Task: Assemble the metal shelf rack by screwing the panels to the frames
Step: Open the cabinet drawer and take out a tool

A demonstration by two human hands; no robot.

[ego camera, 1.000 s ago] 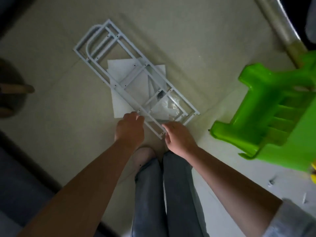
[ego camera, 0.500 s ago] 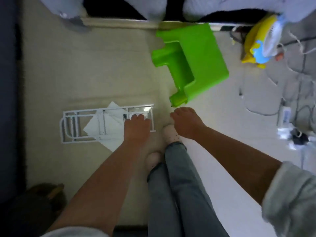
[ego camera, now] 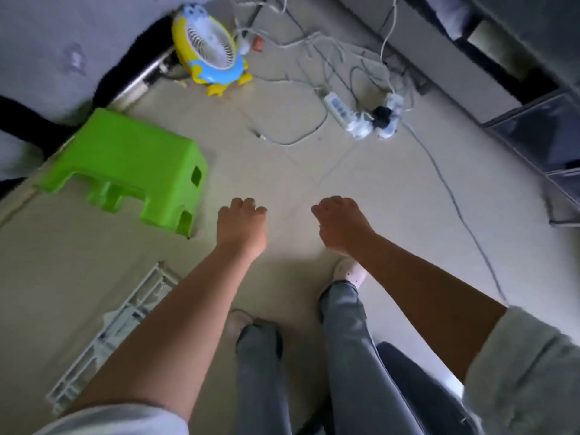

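The white metal frame point(ego camera: 116, 328) lies flat on the floor at the lower left, partly hidden behind my left forearm. My left hand point(ego camera: 242, 226) hangs in front of me above the bare floor, fingers loosely curled, holding nothing. My right hand point(ego camera: 340, 226) hangs a little to the right of it, also loosely curled and empty. Both hands are well away from the frame. No panels or screws can be made out.
A green plastic stool point(ego camera: 131, 164) stands left of my hands. A yellow and blue fan point(ego camera: 208, 48) sits at the back. Power strips point(ego camera: 361, 116) and tangled cables spread across the floor to the right. My legs and shoes are below.
My left hand has let go of the frame, and both hands have lifted away. The view has swung right, so the frame now lies at the lower left and the cables appear.
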